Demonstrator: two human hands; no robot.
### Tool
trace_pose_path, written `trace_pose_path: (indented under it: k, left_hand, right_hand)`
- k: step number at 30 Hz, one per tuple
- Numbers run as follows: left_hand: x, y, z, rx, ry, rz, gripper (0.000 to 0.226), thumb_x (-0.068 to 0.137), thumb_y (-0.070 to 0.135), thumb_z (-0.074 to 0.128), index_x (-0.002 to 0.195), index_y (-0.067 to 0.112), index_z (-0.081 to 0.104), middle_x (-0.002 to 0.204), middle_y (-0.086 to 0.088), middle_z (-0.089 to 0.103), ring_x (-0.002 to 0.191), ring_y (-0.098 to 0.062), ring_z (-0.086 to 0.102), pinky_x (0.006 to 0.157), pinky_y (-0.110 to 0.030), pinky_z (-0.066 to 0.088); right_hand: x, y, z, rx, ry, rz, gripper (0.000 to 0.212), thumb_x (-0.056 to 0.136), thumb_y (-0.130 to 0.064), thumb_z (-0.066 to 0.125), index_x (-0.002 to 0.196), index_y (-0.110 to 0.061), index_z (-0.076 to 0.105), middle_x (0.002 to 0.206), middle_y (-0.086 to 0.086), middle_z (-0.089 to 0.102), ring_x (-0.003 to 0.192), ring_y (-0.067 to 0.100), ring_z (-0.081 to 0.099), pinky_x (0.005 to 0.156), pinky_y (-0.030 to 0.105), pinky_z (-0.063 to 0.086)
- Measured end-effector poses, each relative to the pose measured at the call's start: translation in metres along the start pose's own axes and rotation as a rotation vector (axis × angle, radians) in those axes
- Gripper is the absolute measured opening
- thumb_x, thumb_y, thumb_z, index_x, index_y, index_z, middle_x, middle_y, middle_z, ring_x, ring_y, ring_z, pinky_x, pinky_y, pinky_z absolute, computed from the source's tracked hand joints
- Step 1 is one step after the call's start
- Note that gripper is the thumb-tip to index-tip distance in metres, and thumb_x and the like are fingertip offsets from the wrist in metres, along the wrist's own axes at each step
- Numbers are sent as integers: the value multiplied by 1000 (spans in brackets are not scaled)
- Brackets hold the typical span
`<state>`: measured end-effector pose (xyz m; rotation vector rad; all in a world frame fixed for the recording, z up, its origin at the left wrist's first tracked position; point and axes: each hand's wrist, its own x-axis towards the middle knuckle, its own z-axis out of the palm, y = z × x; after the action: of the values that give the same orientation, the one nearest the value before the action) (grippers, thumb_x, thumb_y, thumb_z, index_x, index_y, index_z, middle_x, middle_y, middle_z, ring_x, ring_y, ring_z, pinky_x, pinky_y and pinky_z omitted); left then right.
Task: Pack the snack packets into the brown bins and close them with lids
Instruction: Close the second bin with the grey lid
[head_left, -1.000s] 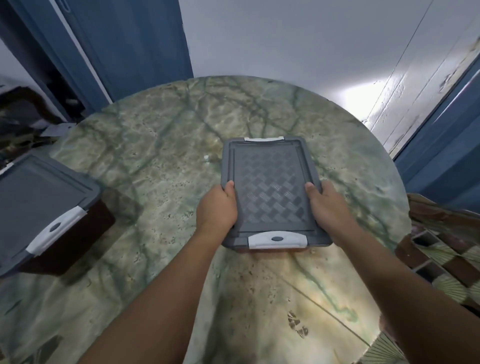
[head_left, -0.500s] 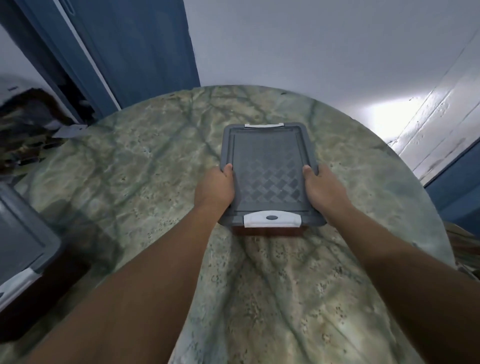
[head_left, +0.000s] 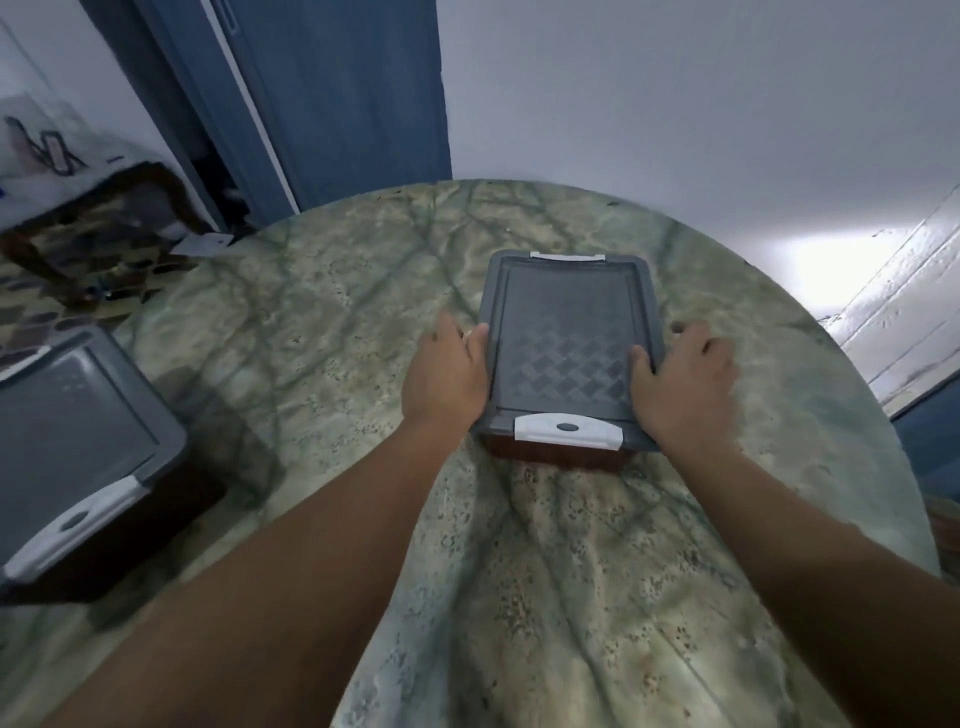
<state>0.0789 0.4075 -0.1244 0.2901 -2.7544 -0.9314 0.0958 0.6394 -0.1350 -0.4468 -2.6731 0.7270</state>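
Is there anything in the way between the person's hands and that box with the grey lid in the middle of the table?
Nothing visible. The left hand and right hand already rest against the sides of the grey lid on the brown bin.

We look down on a round table (head_left: 322, 332) with a polished green marble top, streaked by darker green veins and speckled with brown. Behind it we see a blue door (head_left: 358, 93) set in a blue frame, standing slightly ajar beside a plain white wall (head_left: 675, 104). At far left we make out a dark wooden piece of furniture (head_left: 98, 208) with a patterned surface, blurred, and a white sheet of paper (head_left: 202, 245) lying near the table's edge. At right we see white panelling (head_left: 904, 322) catching bright light.
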Motion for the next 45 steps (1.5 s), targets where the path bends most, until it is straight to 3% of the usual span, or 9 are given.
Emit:
trace_pose_path:
  k: [3,6,10,14,20,25,31,35,45]
  left_hand:
    - [-20,-24,-31,56,12,60,30,106,47,39,100,20,48,85,0,57,76,-19,57,62,-37,44]
    - [-41,-59,-73,101,40,89,22,106,38,43,96,20,51,85,0,57,79,-20,57,66,-40,47]
    - [-75,-111,-130,128,117,103,16,105,31,47,94,21,52,89,0,59,86,-24,55,67,-37,41]
    - [-106,-172,-190,184,213,64,14,104,32,47,99,21,52,101,-4,58,98,-28,49,77,-37,36]
    - [-125,-259,-250,255,467,-335,43,100,35,56,134,13,43,140,-19,38,127,-38,34,106,-45,30]
    - [-107,-317,-267,-209,411,-866,63,100,44,56,142,4,32,150,-22,31,137,-41,33,108,-46,32]
    - [-104,-321,-255,-324,451,-783,38,108,43,39,123,8,42,108,-6,51,90,-23,48,75,-36,34]
    - [-106,-322,-257,-288,417,-753,41,109,42,38,128,6,44,107,-4,49,92,-22,46,77,-35,33]
    - [-110,-311,-234,-262,172,-516,40,105,51,40,116,13,48,108,-10,61,100,-32,61,85,-46,53]
  right_hand:
    - [-25,-20,-4,-58,173,-263,50,89,-27,72,131,-6,52,121,28,48,108,42,46,90,46,37]
    - [-61,-64,2,120,140,-421,41,91,-27,68,127,-10,56,118,23,50,107,37,47,90,39,32]
    - [-116,-143,23,421,-164,-458,27,96,-26,64,120,-17,58,114,6,52,100,10,47,86,30,39]
    - [-166,-218,57,467,-465,-432,18,98,-32,59,114,-25,58,100,-4,55,84,9,52,73,28,40]
    - [-206,-305,100,528,-760,-255,29,103,-31,49,129,-19,56,111,-3,59,86,10,57,65,25,41]
    - [-214,-358,135,377,-829,-266,36,107,-37,41,118,-8,60,116,6,60,98,23,61,74,34,46]
    - [-226,-365,161,208,-761,-294,40,110,-29,35,141,-4,40,98,6,57,84,21,53,74,36,39]
    - [-233,-355,162,184,-693,-338,24,111,-34,30,115,-13,41,93,3,53,73,16,51,70,38,39]
    - [-261,-271,109,343,-568,-115,24,109,-37,38,105,-15,46,84,-4,55,72,10,53,55,29,34]
